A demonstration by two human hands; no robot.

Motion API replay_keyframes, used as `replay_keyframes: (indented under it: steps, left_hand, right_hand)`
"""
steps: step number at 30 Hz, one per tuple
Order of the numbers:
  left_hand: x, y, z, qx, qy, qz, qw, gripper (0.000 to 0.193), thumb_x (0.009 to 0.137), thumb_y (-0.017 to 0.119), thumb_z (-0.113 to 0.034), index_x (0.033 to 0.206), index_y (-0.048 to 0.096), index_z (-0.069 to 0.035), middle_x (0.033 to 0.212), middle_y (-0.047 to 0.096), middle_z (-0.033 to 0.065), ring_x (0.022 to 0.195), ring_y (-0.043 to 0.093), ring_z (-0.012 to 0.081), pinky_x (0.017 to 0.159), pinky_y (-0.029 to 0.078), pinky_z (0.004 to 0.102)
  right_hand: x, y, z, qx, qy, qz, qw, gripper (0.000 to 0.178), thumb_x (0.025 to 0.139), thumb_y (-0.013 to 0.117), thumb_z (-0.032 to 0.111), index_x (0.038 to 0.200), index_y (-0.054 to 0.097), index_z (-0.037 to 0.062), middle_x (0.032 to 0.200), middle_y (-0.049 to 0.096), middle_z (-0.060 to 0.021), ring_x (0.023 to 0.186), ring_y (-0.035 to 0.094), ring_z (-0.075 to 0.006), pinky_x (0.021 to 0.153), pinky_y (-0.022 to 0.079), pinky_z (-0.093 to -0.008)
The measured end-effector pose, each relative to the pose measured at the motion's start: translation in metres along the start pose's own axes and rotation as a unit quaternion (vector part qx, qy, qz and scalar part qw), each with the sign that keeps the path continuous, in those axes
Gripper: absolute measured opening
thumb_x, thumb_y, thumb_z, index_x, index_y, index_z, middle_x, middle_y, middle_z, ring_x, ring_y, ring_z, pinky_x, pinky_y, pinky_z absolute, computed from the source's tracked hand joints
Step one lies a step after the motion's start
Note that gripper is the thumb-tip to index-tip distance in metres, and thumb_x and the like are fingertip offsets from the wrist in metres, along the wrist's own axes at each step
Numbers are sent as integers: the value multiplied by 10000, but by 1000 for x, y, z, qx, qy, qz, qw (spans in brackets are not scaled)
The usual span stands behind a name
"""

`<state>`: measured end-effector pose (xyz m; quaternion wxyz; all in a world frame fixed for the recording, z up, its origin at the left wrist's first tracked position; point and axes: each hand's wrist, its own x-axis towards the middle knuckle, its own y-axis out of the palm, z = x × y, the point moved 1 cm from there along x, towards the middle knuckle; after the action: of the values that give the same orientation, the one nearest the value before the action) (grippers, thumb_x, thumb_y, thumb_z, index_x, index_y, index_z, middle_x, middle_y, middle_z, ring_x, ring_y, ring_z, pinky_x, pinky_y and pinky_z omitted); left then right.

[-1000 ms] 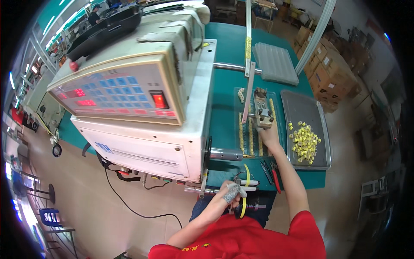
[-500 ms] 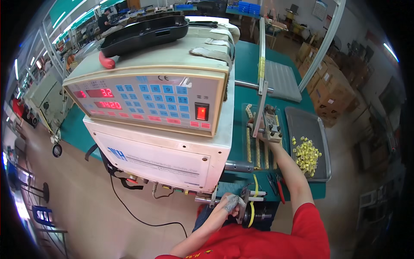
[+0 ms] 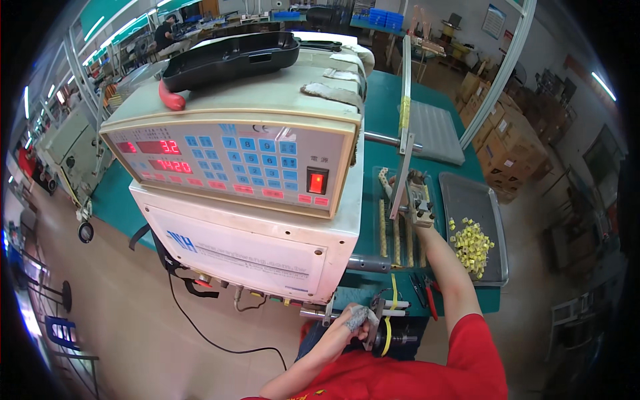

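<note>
My left hand [image 3: 357, 320], with a grey wrap around it, is closed beside a metal bracket [image 3: 375, 325] at the machine's lower front. Whatever its fingers pinch is too small to make out. My right arm reaches forward to a clear tray [image 3: 375, 223] holding several rows of small pale pieces. Of my right hand [image 3: 424, 231], only the part near the wrist shows. A metal block fixture [image 3: 421, 205] and an upright bar [image 3: 401, 170] cover its fingers. Yellow tape [image 3: 388, 333] runs down past the bracket and a black spindle [image 3: 403, 339].
A white machine [image 3: 230, 233] with a lit keypad panel [image 3: 247, 160] fills the left side; a black plastic case [image 3: 233, 61] lies on top. At right, a grey tray [image 3: 467, 190] carries a pile of yellow bobbin-like parts [image 3: 473, 247]. Red-handled pliers [image 3: 431, 299] lie near the green table's edge.
The whole view has shifted slightly. My right hand's fingers, partly seen beside the bar before, are now hidden behind the fixture. My left hand stays at the bracket.
</note>
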<state>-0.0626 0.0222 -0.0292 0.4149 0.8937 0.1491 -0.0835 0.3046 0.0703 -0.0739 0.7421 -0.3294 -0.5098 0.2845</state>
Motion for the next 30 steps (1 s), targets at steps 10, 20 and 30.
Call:
replay_keyframes:
  steps: [10,20,30]
  left_hand:
    - [3,12,-1,-24,-11,30,999,286,921,399,-305,960,501,-40,799,444,35,728,403,112,651,339,231]
    - [27,25,-14,-169,-81,136,973,318,892,443,-332,965,493,-27,836,444,59,710,403,163,579,321,269]
    - [54,43,-4,-186,-242,184,934,508,895,378,-457,1132,393,-8,869,447,88,652,406,137,476,265,215]
  right_hand:
    - [-6,15,-9,286,174,-14,942,176,766,564,158,911,539,63,932,529,-112,926,499,-274,811,391,-390]
    - [-93,-100,58,335,380,-135,852,170,847,514,146,958,553,23,948,528,-36,888,478,-125,802,362,-254]
    - [-146,-156,153,662,216,94,711,103,783,588,63,860,520,66,1083,435,-69,1044,402,-177,917,309,-301]
